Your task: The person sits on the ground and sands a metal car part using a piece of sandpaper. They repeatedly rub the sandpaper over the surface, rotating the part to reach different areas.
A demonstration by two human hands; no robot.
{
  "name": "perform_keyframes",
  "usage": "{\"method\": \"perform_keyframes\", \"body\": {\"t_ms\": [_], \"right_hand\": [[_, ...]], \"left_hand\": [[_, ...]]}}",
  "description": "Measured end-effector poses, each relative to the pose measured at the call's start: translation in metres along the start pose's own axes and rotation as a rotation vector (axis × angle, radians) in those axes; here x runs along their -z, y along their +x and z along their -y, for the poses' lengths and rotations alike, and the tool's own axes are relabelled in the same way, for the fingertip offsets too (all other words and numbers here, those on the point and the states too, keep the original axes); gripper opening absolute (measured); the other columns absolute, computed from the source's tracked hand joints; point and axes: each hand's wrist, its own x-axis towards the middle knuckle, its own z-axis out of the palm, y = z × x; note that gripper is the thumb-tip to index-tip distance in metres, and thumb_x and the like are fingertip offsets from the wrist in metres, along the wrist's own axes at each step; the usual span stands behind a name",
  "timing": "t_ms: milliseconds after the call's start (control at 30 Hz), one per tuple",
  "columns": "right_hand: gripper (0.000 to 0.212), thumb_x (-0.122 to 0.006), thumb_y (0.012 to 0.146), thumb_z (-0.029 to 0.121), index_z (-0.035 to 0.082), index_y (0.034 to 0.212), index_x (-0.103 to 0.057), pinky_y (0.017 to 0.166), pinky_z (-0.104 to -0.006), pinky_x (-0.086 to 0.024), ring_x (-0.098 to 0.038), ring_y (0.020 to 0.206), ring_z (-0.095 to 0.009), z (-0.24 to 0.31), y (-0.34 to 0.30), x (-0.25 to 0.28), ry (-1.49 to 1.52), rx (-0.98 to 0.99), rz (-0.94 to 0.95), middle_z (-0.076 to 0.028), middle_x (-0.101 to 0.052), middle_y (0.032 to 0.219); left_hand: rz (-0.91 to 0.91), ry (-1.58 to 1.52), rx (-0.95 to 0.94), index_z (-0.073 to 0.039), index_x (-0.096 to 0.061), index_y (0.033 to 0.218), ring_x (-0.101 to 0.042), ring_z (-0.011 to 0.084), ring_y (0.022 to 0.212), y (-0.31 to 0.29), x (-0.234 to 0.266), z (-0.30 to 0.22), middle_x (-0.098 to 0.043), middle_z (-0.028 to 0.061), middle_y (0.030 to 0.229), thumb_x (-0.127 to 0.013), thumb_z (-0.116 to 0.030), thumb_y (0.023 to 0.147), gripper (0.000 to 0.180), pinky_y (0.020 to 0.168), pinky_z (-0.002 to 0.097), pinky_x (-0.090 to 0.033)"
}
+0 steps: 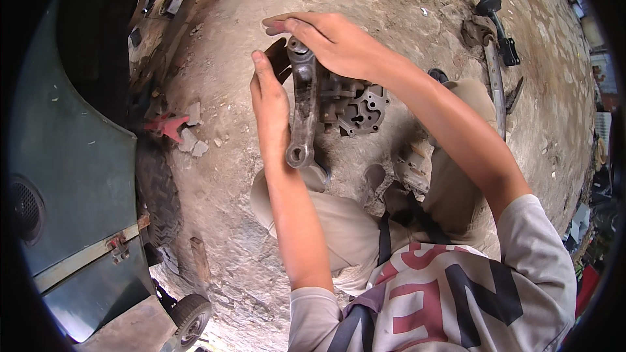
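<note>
A worn, dark metal lever arm with a round eye at its near end stands out in front of me. Beside it on the right is a grey cast-metal housing with bolt holes and openings; whether the two are joined I cannot tell. My left hand is at the lever's left side, thumb up and apart, its other fingers shadowed or partly hidden. My right hand reaches across the lever's far end with fingers stretched out to the left. Neither hand plainly grips the lever.
A green vehicle body panel and a tyre stand at the left, near a red metal stand. On the rough ground at the right lie a shock absorber and a long metal bar. A wood piece lies lower left.
</note>
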Motion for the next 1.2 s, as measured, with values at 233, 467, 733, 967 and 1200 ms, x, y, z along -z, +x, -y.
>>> {"method": "perform_keyframes", "body": {"t_ms": [233, 467, 733, 967, 1200], "right_hand": [[0.043, -0.038, 0.108, 0.027, 0.001, 0.133, -0.061, 0.104, -0.0385, -0.047, -0.064, 0.118, -0.03, 0.003, 0.005, -0.001, 0.051, 0.006, -0.008, -0.017, -0.068, 0.125], [0.045, -0.035, 0.108, 0.026, -0.003, 0.133, -0.06, 0.107, -0.0365, -0.045, -0.063, 0.121, -0.029, -0.001, 0.007, 0.002, 0.158, -0.039, -0.042, -0.019, -0.067, 0.127], [0.045, -0.037, 0.108, 0.027, -0.001, 0.134, -0.06, 0.105, -0.036, -0.046, -0.063, 0.118, -0.025, 0.009, 0.003, 0.007, 0.188, -0.103, -0.041, -0.018, -0.067, 0.126], [0.046, -0.04, 0.108, 0.029, -0.004, 0.137, -0.056, 0.106, -0.0366, -0.046, -0.062, 0.115, -0.024, 0.0, 0.01, 0.014, 0.612, -0.227, -0.06, -0.017, -0.066, 0.128], [0.05, -0.037, 0.109, 0.033, -0.004, 0.138, -0.055, 0.091, -0.0323, -0.053, -0.063, 0.111, -0.023, -0.009, 0.012, 0.015, 0.747, -0.301, -0.069, -0.017, -0.066, 0.127]], "left_hand": [[-0.08, -0.096, -0.154, 0.006, -0.058, 0.13, -0.063, 0.0257, 0.112, 0.003, -0.01, 0.0, -0.066, 0.0183, 0.12, -0.033, -0.056, 0.107, 0.071, 0.1, 0.0372, -0.047], [-0.09, -0.15, -0.19, 0.0, -0.038, 0.15, -0.059, 0.0272, 0.122, -0.001, -0.019, -0.011, -0.057, 0.0202, 0.134, -0.044, -0.057, 0.103, 0.074, 0.104, 0.0365, -0.045], [0.093, -0.211, -0.08, -0.004, -0.024, 0.157, -0.048, 0.0292, 0.135, -0.002, -0.017, -0.015, -0.045, 0.0212, 0.149, -0.055, -0.052, 0.101, 0.08, 0.108, 0.0369, -0.042], [0.122, -0.192, -0.078, -0.002, -0.021, 0.158, -0.05, 0.0283, 0.132, -0.001, -0.017, -0.015, -0.047, 0.0204, 0.147, -0.06, -0.051, 0.098, 0.086, 0.109, 0.036, -0.041], [0.103, -0.195, -0.132, 0.002, -0.031, 0.154, -0.053, 0.0263, 0.128, 0.003, -0.018, -0.01, -0.054, 0.0208, 0.139, -0.066, -0.047, 0.096, 0.083, 0.108, 0.0359, -0.041]]}}
